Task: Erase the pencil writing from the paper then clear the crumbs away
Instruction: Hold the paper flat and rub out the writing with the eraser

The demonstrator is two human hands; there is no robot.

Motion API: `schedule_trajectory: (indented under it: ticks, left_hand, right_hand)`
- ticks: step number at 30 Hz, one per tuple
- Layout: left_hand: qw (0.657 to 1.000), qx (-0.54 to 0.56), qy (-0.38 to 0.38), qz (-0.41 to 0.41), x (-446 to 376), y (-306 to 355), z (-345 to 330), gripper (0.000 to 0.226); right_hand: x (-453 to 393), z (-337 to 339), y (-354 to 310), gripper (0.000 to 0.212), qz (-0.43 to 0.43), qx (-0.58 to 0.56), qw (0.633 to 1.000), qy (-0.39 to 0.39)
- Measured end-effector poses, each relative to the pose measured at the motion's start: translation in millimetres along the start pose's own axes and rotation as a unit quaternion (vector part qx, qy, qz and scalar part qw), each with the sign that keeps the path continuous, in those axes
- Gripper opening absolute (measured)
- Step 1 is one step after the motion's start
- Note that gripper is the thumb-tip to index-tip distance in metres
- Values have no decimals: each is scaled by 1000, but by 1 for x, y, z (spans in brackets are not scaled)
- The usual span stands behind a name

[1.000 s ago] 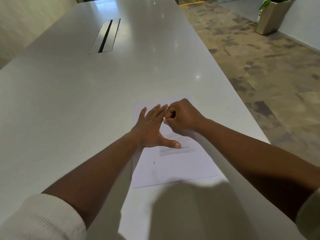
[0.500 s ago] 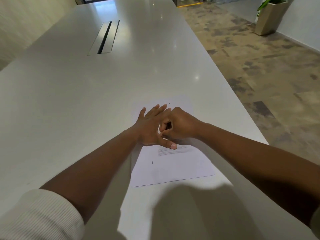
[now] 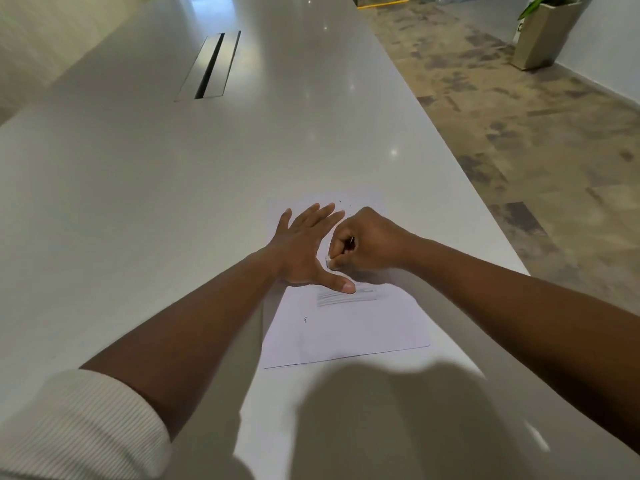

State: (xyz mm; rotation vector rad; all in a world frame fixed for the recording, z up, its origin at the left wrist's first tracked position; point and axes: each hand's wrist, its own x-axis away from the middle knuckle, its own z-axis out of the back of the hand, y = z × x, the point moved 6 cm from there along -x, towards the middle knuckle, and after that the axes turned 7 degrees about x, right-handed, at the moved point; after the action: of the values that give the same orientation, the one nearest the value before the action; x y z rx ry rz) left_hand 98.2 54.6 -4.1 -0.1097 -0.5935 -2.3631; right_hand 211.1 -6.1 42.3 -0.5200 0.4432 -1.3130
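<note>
On a long pale table [image 3: 173, 188], a sheet of paper [image 3: 346, 327] lies flat under both hands. The right hand [image 3: 367, 240] is curled into a fist, pinching a small white eraser [image 3: 329, 262] whose tip presses the sheet. Just left of that grip, the left hand [image 3: 304, 247] lies flat with straight fingers and spread thumb, pinning the sheet. Just below the eraser, beside the thumb tip, grey pencil lines [image 3: 346, 296] remain unerased; a small stray mark sits further down. Hard rubbing could likely crease or tear the sheet if the flat hand slips, or smear the graphite. Far beyond the grip, a planter [image 3: 540, 32] on the floor holds a green plant [image 3: 543, 1].
</note>
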Motion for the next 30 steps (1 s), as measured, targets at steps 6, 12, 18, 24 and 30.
schedule_trajectory:
  ticks: [6,12,18,24,30]
  left_hand:
    - [1000,-17,-15,6,1,1,-1,139]
    - [1000,-7,-14,9,0,0,0,140]
    - [1000,-10,-5,0,-1,-1,-1,141]
    - [1000,1,-5,0,0,-2,-1,141]
    - [1000,2,-3,2,-2,-3,-2,144]
  right_hand:
    - [-9,32,26,12,-68,56,989,119]
    - [3,17,15,12,-38,20,998,40]
    - [9,4,1,8,-1,34,998,-49]
    - [-2,38,28,11,-82,61,990,98]
    - [7,17,13,12,-35,33,999,21]
